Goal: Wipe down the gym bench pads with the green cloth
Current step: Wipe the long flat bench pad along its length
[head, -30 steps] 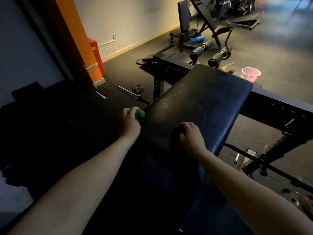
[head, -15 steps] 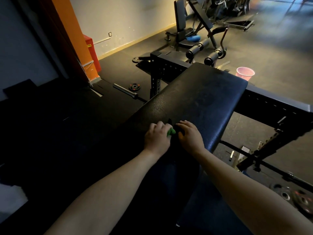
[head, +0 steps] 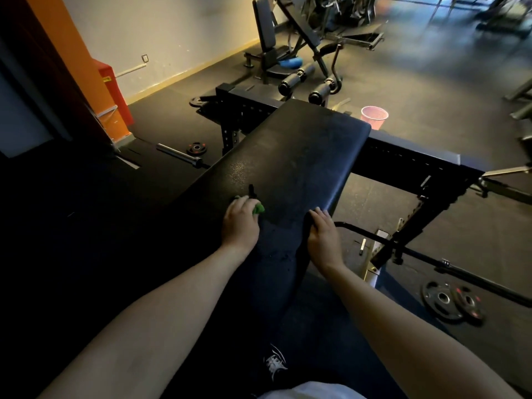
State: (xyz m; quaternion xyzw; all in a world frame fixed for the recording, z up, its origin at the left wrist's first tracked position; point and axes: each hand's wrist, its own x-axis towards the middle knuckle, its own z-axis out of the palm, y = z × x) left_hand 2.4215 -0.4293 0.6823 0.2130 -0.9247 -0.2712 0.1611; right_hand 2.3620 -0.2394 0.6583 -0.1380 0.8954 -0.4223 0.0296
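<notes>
We work on a dark rubber gym floor [head: 431, 90], with a pink bin [head: 374, 116] beyond the far end of the black pad [head: 302, 156], a barbell [head: 178, 154] to its left and weight plates [head: 449, 303] to its right. Our left hand [head: 240, 223] is curled round the bunched green cloth [head: 258, 209] and presses it on the pad, only a green tip showing past the fingers. Our right hand [head: 324, 234] grips the pad's right edge, fingers curled over it.
</notes>
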